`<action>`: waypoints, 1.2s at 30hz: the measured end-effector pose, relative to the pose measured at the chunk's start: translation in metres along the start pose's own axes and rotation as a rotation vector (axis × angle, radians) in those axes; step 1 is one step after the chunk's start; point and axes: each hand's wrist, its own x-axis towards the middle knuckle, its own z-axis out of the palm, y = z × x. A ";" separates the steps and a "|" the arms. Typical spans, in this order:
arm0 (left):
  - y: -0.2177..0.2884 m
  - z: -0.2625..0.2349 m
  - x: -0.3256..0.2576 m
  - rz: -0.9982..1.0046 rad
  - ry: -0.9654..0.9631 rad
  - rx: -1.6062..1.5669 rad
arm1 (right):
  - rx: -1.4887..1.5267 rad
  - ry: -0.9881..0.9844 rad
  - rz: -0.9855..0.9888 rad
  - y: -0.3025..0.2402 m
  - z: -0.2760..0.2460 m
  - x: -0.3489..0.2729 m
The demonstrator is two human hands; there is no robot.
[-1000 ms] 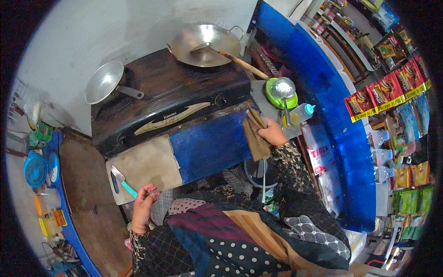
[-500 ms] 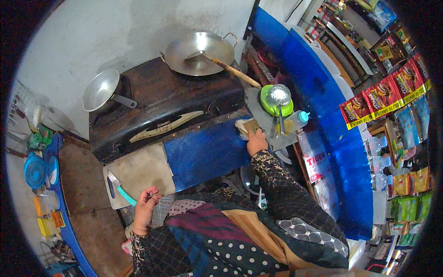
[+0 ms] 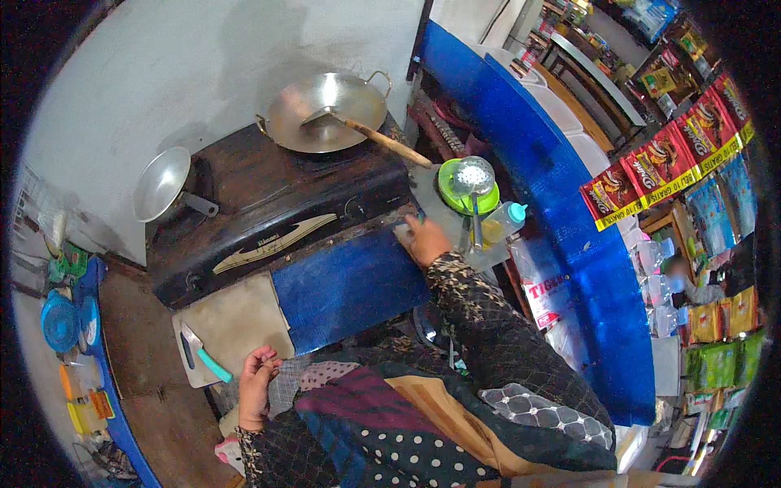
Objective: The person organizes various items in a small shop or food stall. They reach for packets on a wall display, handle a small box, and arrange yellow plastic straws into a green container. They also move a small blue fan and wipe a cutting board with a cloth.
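Observation:
My left hand (image 3: 257, 384) hovers by the near edge of a pale cutting board (image 3: 244, 313), fingers loosely bent and apart, with nothing visible in them. On that board lies a knife (image 3: 205, 355) with a turquoise handle. My right hand (image 3: 426, 242) reaches to the right end of the blue surface (image 3: 350, 293), just before the stove. Its fingers bend down over a small pale thing (image 3: 401, 233), mostly covered by the hand, so its kind does not show.
A black stove (image 3: 268, 211) bears a small frying pan (image 3: 165, 184) and a wok (image 3: 325, 134) with a wooden-handled spatula (image 3: 382, 145). Right of my right hand are a green bowl (image 3: 455, 195), a skimmer (image 3: 473, 175) and a squeeze bottle (image 3: 498, 225). A blue partition (image 3: 561, 203) curves along the right.
The view has shifted, so the stove and pans sit further left. My right hand now covers most of the brown-and-white thing that showed beside its fingers. The left hand stays near the board.

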 end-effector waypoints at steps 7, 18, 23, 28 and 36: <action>0.004 0.018 0.002 -0.023 -0.021 0.032 | -0.101 -0.315 -0.113 -0.004 -0.020 -0.009; 0.019 0.022 0.032 0.058 -0.340 0.125 | 0.225 0.180 0.052 -0.043 -0.064 -0.108; 0.023 0.009 0.040 0.231 -0.456 0.054 | 0.117 0.088 0.044 -0.065 -0.048 -0.193; 0.020 -0.010 0.026 0.250 -0.514 0.004 | 0.109 0.018 0.186 -0.081 -0.022 -0.259; -0.009 -0.042 0.000 0.188 -0.545 0.001 | 0.315 0.232 0.223 -0.119 -0.021 -0.341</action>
